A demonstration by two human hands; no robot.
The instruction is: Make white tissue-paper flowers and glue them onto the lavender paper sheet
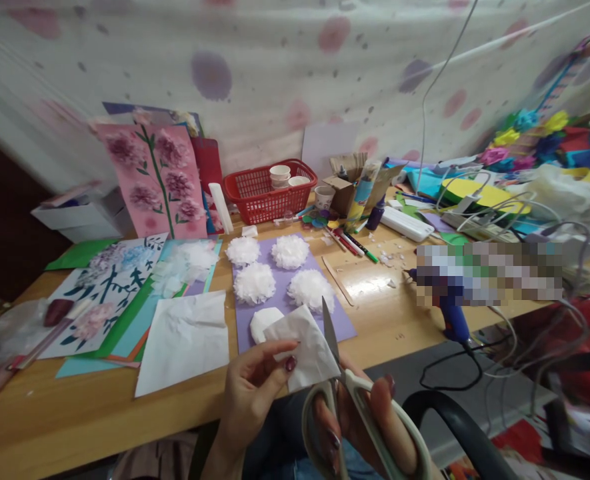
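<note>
A folded piece of white paper (307,350) is pinched between the thumb and fingers of my left hand (262,380). My right hand (369,413) has its fingers through the pale handles of a pair of scissors (331,333). The blades are apart and point up, at the right edge of the folded paper. Behind the hands, a purple sheet (342,317) bears several white ruffled paper flowers (255,283) and a flat white paper disc (265,323). To the left lies a larger white sheet (185,337).
Behind are a red basket (269,207) with paper cups, pens (352,243) and a pink flower picture (157,180). A blue glue gun (452,313) sits at the right table edge, its cord hanging near a black chair arm (455,427). Coloured sheets (139,320) lie left.
</note>
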